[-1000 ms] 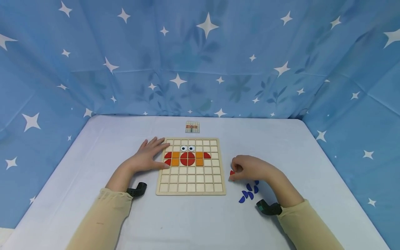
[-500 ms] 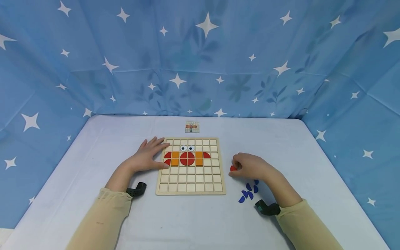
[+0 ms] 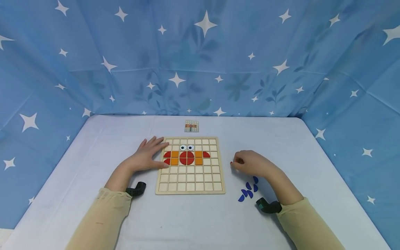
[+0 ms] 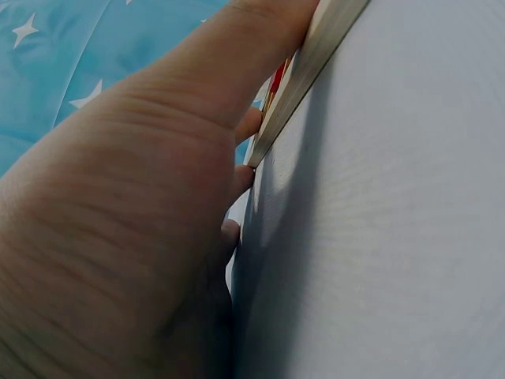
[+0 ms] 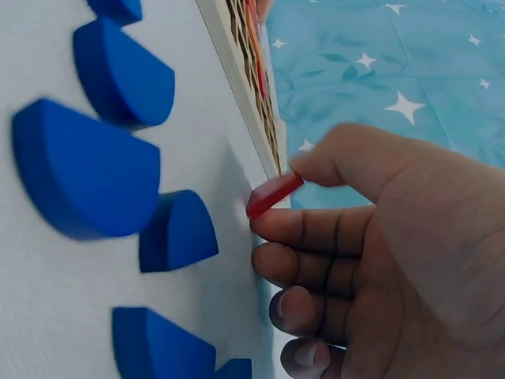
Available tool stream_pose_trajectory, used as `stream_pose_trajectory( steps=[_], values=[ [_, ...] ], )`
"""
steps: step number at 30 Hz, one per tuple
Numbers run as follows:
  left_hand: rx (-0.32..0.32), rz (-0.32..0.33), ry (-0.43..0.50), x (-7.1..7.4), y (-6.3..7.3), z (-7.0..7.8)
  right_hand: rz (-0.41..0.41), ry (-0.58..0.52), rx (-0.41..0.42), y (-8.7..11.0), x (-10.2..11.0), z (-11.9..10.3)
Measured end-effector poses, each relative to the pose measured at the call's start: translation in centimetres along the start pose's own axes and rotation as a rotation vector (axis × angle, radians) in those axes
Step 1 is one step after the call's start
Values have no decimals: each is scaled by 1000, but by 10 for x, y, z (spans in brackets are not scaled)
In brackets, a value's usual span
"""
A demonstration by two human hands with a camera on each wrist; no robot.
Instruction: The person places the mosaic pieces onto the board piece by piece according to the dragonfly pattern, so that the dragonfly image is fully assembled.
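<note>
My left hand (image 3: 142, 158) rests at the left side of a wooden grid board (image 3: 190, 188), thumb and fingers spread over its edge. In the left wrist view the thumb side hides most of the board. On the grid sit red quarter-circle pieces (image 3: 186, 158), orange square pieces (image 3: 199, 158) and two eye pieces (image 3: 186, 148). Right of the board, my right hand (image 3: 253, 164) pinches a red piece (image 5: 274, 196) between thumb and index finger, its other fingers curled. From the head view only a sliver of that piece shows.
Several blue rounded pieces (image 3: 249, 193) lie on the white table (image 3: 187, 222) near the right wrist. A small pattern card (image 3: 191, 126) lies behind the board. Blue star-printed curtains (image 3: 200, 69) stand around the table's back and sides. Dark wrist cameras (image 3: 268, 206) sit at both cuffs.
My right hand has moved slightly away from me with the red piece, which has turned and now shows less from above. The left hand stays on the board's edge.
</note>
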State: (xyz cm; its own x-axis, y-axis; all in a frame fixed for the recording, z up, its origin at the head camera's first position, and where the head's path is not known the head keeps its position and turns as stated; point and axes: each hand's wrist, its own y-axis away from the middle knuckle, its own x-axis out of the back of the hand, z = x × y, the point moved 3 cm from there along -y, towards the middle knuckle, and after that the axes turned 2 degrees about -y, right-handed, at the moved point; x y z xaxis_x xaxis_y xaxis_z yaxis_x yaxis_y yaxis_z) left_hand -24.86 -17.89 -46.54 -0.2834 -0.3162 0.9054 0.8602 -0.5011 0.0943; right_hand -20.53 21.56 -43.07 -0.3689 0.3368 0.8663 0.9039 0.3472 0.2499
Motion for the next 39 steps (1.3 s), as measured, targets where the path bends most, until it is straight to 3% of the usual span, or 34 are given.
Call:
stream_pose_trajectory(
  steps=[5,10,19,26,39],
  values=[
    [8,-3,-4,0,0,-2,-6,-20,-67,-1,5,7],
    [10,1,-6,0,0,-3,13,59,-117,1,12,14],
    [14,0,-3,0,0,-2,-7,34,44,-2,6,11],
    [13,0,5,1,1,0,32,51,61,-4,0,12],
    [4,4,0,-1,0,-1,31,8,78,-3,0,7]
  ],
)
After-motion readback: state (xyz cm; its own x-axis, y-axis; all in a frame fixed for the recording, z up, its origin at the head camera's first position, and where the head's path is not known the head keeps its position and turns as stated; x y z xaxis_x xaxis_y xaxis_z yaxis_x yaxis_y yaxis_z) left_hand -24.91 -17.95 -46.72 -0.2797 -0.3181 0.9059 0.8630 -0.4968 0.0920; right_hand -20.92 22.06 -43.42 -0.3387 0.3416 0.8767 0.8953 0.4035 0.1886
